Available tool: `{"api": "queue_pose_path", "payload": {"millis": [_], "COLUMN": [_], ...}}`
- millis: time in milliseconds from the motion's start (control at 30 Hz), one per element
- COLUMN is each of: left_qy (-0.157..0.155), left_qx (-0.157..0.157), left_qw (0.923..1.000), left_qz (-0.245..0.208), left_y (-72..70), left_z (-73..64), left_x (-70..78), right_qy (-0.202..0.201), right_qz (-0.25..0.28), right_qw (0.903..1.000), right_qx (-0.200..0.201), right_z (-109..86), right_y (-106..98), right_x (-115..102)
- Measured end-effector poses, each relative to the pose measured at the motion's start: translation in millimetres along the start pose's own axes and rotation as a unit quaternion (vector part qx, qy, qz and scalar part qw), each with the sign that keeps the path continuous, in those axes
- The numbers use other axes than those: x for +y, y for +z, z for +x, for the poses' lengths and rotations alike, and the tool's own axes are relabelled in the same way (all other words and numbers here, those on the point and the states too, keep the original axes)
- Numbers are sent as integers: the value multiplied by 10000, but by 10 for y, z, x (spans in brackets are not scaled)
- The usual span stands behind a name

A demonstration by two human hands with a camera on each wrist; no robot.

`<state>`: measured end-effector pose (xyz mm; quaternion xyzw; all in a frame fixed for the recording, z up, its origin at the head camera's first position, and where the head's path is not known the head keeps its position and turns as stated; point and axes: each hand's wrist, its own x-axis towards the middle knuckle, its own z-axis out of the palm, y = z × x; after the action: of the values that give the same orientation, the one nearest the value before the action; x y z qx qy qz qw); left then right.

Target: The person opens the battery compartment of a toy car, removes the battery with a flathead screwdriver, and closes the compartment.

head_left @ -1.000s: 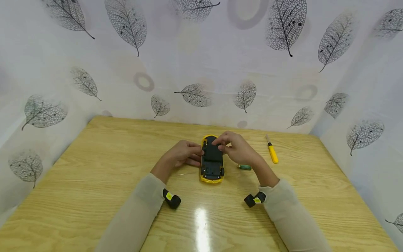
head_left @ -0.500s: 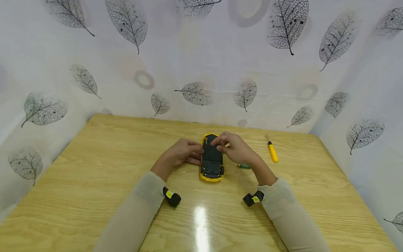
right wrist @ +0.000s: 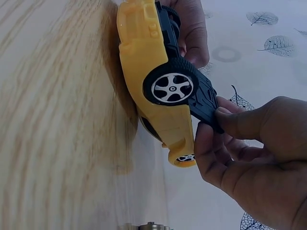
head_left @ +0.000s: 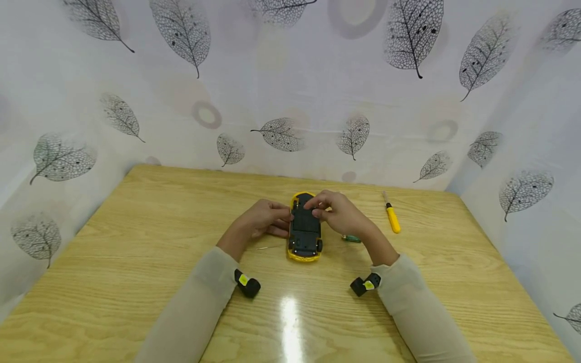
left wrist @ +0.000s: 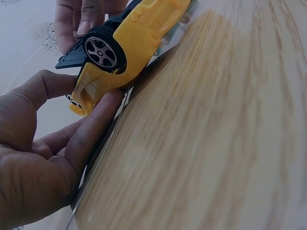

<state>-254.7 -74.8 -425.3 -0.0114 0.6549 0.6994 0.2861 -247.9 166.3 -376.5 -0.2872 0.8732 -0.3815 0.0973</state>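
Note:
A toy car (head_left: 305,247) with a yellow body (right wrist: 144,62) lies upside down on the table, its black underside upward. My left hand (left wrist: 53,134) grips its left side, the fingers at the yellow body edge with one beneath it. My right hand (right wrist: 259,148) pinches the edge of a black plastic panel (right wrist: 206,100) between thumb and fingers. That panel slants up from the car's underside behind a black wheel (right wrist: 171,88). Just right of the car, partly behind the right wrist, lies a small green cylinder (head_left: 351,238).
A yellow-handled screwdriver (head_left: 393,218) lies at the right on the wooden table (head_left: 181,212). A thin metal rod (head_left: 269,247) is left of the car, below the left hand. Leaf-patterned cloth (head_left: 290,75) encloses the back and sides.

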Motion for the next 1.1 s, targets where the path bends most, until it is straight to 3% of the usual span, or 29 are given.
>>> {"api": "queue_pose_path", "payload": {"millis": [1100], "left_qy": [39], "left_qx": [3], "left_qw": [10000], "left_qz": [-41], "left_y": [15], "left_z": [6], "left_x": [-11], "right_qy": [-40], "right_qz": [-39], "right_qw": [10000], "right_qx": [-22], "right_z": [16], "right_y": [18], "right_x": [52]}}
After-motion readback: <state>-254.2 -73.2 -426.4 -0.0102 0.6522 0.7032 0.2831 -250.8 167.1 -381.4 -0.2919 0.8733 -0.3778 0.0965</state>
